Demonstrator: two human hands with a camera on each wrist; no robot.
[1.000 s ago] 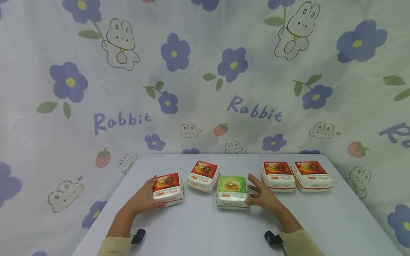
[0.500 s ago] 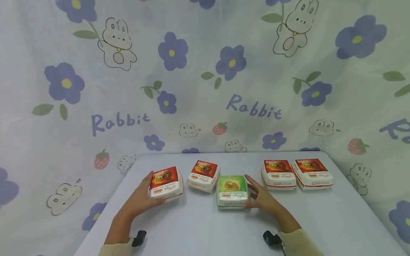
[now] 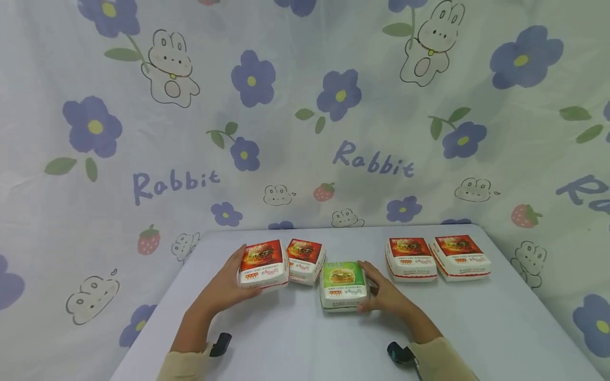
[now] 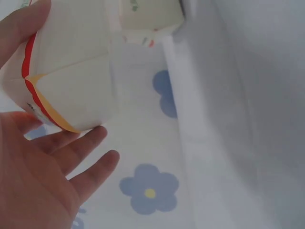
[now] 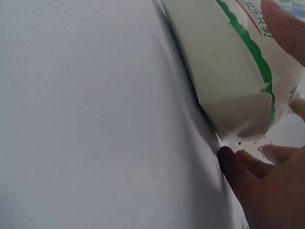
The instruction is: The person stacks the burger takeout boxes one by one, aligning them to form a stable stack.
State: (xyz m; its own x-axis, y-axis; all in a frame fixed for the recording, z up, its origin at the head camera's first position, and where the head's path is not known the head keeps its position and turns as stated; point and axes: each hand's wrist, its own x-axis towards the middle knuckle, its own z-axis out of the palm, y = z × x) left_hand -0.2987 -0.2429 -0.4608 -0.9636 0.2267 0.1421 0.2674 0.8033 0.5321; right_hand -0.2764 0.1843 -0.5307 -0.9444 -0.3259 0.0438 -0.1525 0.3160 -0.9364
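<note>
Overhead, from the head camera, we see a white table (image 3: 305,338) with five burger boxes on it. We take the green box (image 3: 344,284), which sits near the table's middle, as our landmark. Our right hand (image 3: 387,296) is against the right side of the green box, fingers curled round its right wall and near corner, with the box resting on the table. To the left of the green box, our left hand (image 3: 227,288) holds a red box (image 3: 263,263), thumb on its left edge and fingers underneath; this box is raised off the table and tilted. Its right side overlaps a second red box (image 3: 306,260) that lies just behind and left of the green box; we cannot tell whether the two touch. Two more red boxes (image 3: 411,257) (image 3: 460,256) lie side by side, to the right of the green box and a little behind it.

From the left wrist camera, the left hand (image 4: 33,176) shows its fingers (image 4: 78,150) spread and nearly straight under the white base of the red box (image 4: 71,71), with the thumb on its upper side.

From the right wrist camera, the right hand (image 5: 267,186) touches the lower corner of the green box (image 5: 228,71) with its fingertips (image 5: 228,160), and the box stands on the table (image 5: 95,119).
</note>
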